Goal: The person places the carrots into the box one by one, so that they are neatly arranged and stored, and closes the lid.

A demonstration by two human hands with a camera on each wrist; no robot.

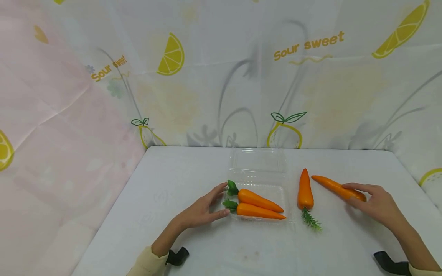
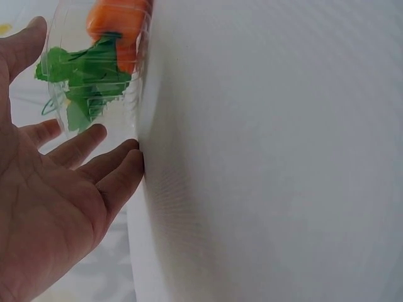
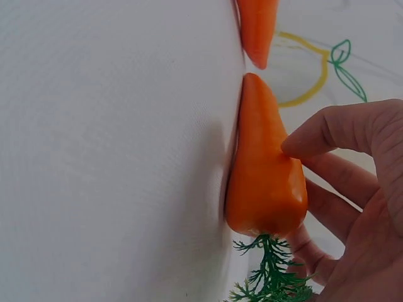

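My left hand (image 1: pixel 203 210) rests at the left end of a clear plastic box (image 1: pixel 285 195), thumb and fingers spread around its corner. Inside the box lie an upper carrot (image 1: pixel 259 199) and a lower carrot (image 1: pixel 259 211), side by side, leafy tops to the left. In the left wrist view the fingertips (image 2: pixel 133 157) are at the box's wall. My right hand (image 1: pixel 378 201) holds a third carrot (image 3: pixel 264 170) by its thick end, thumb on one side and fingers on the other. This carrot lies on the table, its feathery green top showing in the right wrist view.
Another carrot (image 1: pixel 305 189) lies between the box and my right hand, its green top towards me. The box's clear lid (image 1: pixel 257 160) is folded back behind it. White table (image 1: pixel 165 172) meets a lemon-patterned cloth (image 1: pixel 207 96) at its far edge.
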